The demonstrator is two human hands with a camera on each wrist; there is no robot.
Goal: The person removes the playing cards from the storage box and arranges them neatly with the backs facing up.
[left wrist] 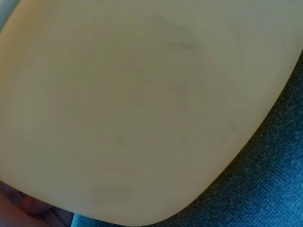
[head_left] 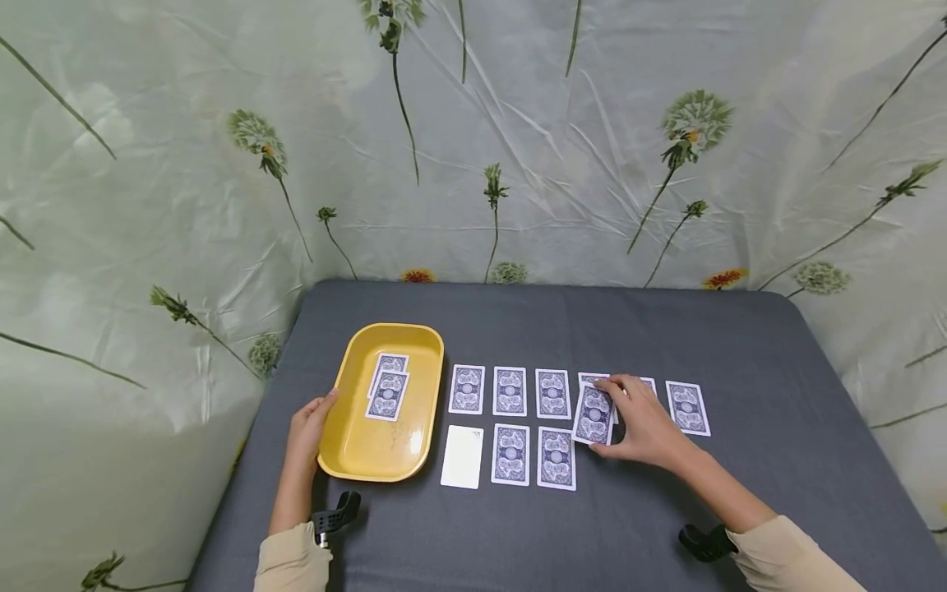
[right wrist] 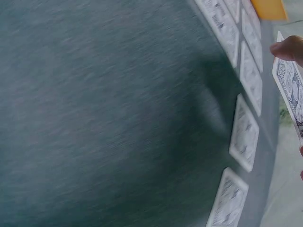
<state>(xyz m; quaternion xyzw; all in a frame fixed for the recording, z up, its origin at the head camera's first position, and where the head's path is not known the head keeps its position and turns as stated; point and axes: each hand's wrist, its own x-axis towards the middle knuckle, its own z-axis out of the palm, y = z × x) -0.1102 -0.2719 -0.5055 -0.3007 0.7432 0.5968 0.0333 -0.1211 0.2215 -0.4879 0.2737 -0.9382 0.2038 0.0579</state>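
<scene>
My left hand point(head_left: 307, 436) grips the left rim of a yellow tray point(head_left: 333, 444). Its pale underside fills most of the left wrist view, with fingers point(left wrist: 28, 208) at the lower left edge. Two blue-backed playing cards point(head_left: 387, 396) lie overlapping inside the tray. Between thumb and fingers, my right hand point(head_left: 647, 427) pinches a blue-backed playing card point(head_left: 593, 415), held above the table. The right wrist view shows this card point(right wrist: 289, 85) from the side, thumb on its edge. It partly covers another card point(head_left: 592, 377) in the far row.
Two rows of cards lie on the grey cloth-covered table point(head_left: 473, 543), including blue-backed ones point(head_left: 510, 390) and one that looks white point(head_left: 462, 457). A card point(head_left: 688, 408) sits at the far right. Behind the table hangs a dandelion-print sheet point(head_left: 518, 107).
</scene>
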